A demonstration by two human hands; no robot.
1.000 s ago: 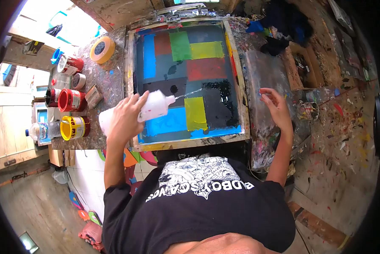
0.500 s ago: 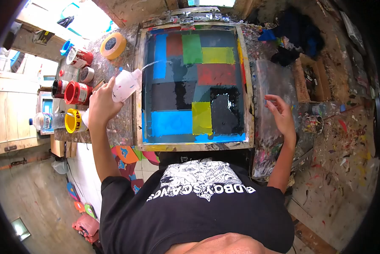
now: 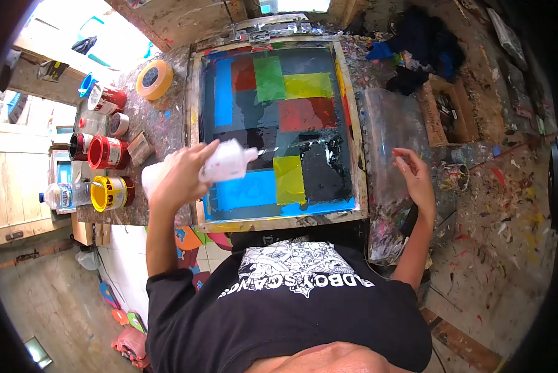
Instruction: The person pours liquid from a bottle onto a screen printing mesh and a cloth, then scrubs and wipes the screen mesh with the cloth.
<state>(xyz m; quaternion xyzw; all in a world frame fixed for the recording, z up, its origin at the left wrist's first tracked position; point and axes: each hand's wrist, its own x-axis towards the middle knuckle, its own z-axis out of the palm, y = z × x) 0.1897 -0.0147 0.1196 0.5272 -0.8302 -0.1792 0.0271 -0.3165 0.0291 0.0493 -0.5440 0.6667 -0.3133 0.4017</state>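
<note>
My left hand (image 3: pixel 182 174) is wrapped round a white plastic squeeze bottle (image 3: pixel 226 163), tipped sideways with its nozzle to the right. A thin stream of liquid leaves the nozzle over the screen printing frame (image 3: pixel 279 225). Its dark mesh carries blue, red, green, yellow and black patches, and wet, shiny areas show on the right half. My right hand (image 3: pixel 414 177) hovers off the frame's right side with fingers apart and loosely bent, holding nothing. Below it lies a clear plastic sheet (image 3: pixel 394 118) on the paint-stained table.
On the left stand a red paint can (image 3: pixel 106 153), a yellow paint can (image 3: pixel 112 194), a water bottle (image 3: pixel 61 196) and a tape roll (image 3: pixel 154 79). To the right are a cardboard box (image 3: pixel 450 112), dark cloth (image 3: pixel 428 50) and a paint-smeared cup (image 3: pixel 454 176). Hinge clamps (image 3: pixel 269 30) sit behind the frame.
My left hand has moved the squeeze bottle right and nearer to me, so its nozzle is now over the middle of the screen. My right hand has barely moved. The view has shifted slightly.
</note>
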